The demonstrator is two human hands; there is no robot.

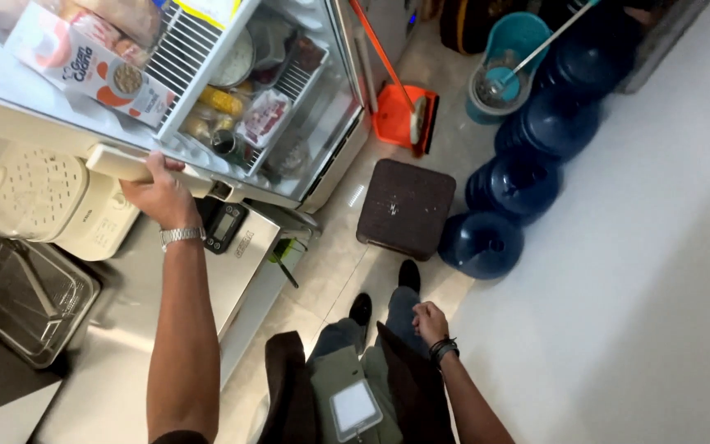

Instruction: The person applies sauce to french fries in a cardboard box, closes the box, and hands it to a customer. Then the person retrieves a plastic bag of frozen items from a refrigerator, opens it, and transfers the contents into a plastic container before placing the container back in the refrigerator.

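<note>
My left hand (160, 191) is stretched far out, wrist watch (182, 237) showing, with its fingers wrapped around the pale bar handle (125, 164) of the open fridge door (232, 99), while my right hand (430, 321) hangs curled into a loose, empty fist by my thigh. The door's white wire racks hold wrapped food and a printed carton (92, 67). Below sit a steel counter (149, 329), a perforated white cooker (39, 197), a small black scale (225, 226), pale floor tiles, a woven brown stool (407, 205) and blue water jugs (519, 177).
</note>
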